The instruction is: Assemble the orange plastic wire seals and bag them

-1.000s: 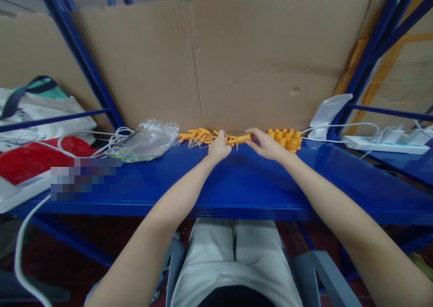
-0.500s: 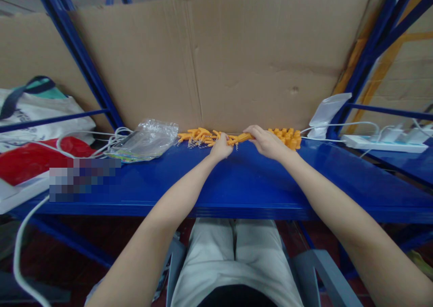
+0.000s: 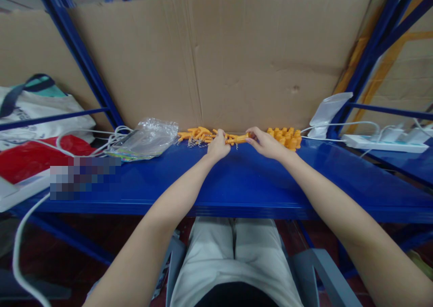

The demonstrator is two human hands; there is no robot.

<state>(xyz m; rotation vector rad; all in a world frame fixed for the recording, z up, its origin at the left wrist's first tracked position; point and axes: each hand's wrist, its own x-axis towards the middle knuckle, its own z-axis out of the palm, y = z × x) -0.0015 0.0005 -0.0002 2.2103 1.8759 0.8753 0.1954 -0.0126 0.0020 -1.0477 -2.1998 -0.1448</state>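
Note:
At the back of the blue table my left hand (image 3: 218, 146) is closed around the left end of a slim orange plastic piece (image 3: 238, 139). The fingers of my right hand (image 3: 264, 143) pinch this piece's other end, so it lies level between both hands. Left of my left hand is a loose pile of branching orange pieces (image 3: 196, 134) with small metal chains hanging from them. Just beyond my right hand, several stubby orange pieces (image 3: 287, 138) stand packed together in rows. My fingers partly hide the held piece, and its exact kind is unclear.
A tall cardboard sheet (image 3: 243, 59) closes off the back of the blue table (image 3: 237, 176). Clear plastic bags (image 3: 149, 138) and white cables (image 3: 118, 133) lie to the left, near a red bag (image 3: 37, 156). At right are a power strip (image 3: 385, 143) and blue rack posts (image 3: 358, 68).
My left hand has shifted slightly left. The fingers of my right hand have changed their hold, from lying over the orange piece to pinching its right end.

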